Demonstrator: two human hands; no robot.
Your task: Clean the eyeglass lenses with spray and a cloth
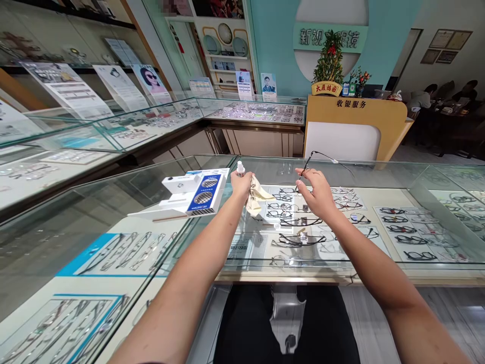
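In our right hand (318,191) we have the pair of glasses (307,163), raised above the glass worktop (261,278), with the thumb and fingers closed on its dark, thin frame and the other fingers loosely bent. One temple reaches out beyond the fingers towards the right. We judge it very light and fairly stiff, yet easily bent at the hinges and temples, and the lenses, hard to make out here, would probably smear or turn slippery when wet. We would take it by the rim or bridge with a gentle pinch, rather than by a temple tip. Our left hand (239,187) is curled shut around a small white-capped bottle (240,167), held about upright, with a soft, limp, cream cloth (258,196) hanging from the same grip on the side towards our right hand. Both arms stretch forward and slant inwards, so the hands are apart but facing each other, the left near the open blue-and-white box (204,194), the right over the displayed eyeglass frames (301,239).
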